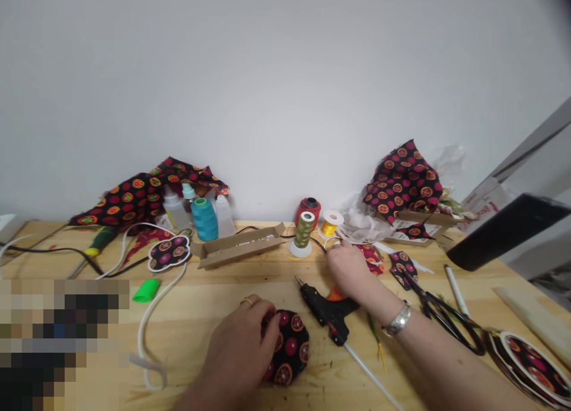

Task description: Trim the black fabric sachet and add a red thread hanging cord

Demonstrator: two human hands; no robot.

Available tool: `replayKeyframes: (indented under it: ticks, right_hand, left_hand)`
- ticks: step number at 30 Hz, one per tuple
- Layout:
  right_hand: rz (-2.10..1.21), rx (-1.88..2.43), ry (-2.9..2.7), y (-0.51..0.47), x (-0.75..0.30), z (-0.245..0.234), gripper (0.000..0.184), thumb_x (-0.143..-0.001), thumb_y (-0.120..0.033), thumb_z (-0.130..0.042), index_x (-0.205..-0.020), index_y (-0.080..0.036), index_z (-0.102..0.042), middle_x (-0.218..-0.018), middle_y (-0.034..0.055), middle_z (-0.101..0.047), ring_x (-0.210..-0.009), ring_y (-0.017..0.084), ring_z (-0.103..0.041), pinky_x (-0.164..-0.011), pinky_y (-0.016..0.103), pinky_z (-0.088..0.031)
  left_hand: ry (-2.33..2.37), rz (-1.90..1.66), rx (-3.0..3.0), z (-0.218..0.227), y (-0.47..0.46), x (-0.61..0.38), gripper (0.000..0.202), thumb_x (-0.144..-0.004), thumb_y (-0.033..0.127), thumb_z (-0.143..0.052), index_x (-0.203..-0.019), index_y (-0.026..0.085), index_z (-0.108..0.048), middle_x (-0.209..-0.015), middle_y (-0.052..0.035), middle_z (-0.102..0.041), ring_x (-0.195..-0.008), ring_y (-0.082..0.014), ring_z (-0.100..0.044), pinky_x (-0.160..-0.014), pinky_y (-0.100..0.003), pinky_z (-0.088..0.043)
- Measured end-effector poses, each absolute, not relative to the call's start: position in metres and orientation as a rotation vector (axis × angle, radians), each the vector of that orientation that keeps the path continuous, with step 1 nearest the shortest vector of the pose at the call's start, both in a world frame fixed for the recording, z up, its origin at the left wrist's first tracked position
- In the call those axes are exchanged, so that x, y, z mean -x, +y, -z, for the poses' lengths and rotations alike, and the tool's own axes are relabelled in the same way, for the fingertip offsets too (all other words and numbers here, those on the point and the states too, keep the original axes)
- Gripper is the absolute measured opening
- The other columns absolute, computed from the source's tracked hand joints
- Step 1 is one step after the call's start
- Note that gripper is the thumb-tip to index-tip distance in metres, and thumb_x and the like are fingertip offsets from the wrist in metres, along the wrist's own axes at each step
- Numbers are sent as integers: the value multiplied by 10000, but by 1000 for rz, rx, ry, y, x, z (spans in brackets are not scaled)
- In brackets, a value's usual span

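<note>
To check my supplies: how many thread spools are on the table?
4. A teal cone stands back left; an olive spool, a gold spool and a red-and-black spool stand together back centre, near the right hand. Others may be hidden.

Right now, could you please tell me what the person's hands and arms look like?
No sleeves or gloves show. The left hand wears a thin gold ring on one finger, and the right hand has a broad silver bracelet at its wrist.

Head-worn view, facing forward and down, close above the left hand (236, 351), right hand (348, 268) and workbench (200, 316), wall (285, 102) beyond
</note>
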State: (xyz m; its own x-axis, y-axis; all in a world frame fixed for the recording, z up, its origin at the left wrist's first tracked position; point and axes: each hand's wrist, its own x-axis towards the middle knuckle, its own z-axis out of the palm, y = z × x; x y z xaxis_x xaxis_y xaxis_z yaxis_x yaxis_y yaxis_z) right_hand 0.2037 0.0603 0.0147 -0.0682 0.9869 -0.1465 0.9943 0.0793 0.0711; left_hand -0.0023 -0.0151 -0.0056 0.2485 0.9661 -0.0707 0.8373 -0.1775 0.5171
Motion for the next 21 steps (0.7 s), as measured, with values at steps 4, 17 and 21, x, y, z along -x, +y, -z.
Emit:
replayKeyframes:
  ticks: [4, 17, 21]
  right_hand:
    - [264, -2128, 2289, 62, -209, -18, 123, -841, -194, -579, -860, -86, -636, -882, 102, -640, -827, 190, -602, -741, 335, -476]
    - [1803, -2145, 2629, 62, -203, -75, 278, -706, -410, -616, -726, -132, -629, -540, -42, -489, -471, 64, -338, -469, 213, -261]
    - [1729, -2187, 2754, 63, -195, -91, 266, -750, -385, -597, -770, -124, -643, -635, 10, -595, -498, 74, -419, -484, 217, -312]
  left_hand:
    - [1644, -389, -2083, 6, -14, 3, 263, -866, 247, -394, -864, 187, -650, -887, -70, -658, -832, -239, -610, -759, -378, -436]
    - [1642, -444, -2079, 5, -14, 2, 264, -874, 262, -394, -829, 210, -649, -861, -50, -653, -809, -235, -611, -734, -375, -428]
    - [1642, -448, -2076, 5, -15, 3, 277, -878, 260, -385, -848, 202, -655, -879, -58, -656, -822, -237, -611, -739, -374, -430]
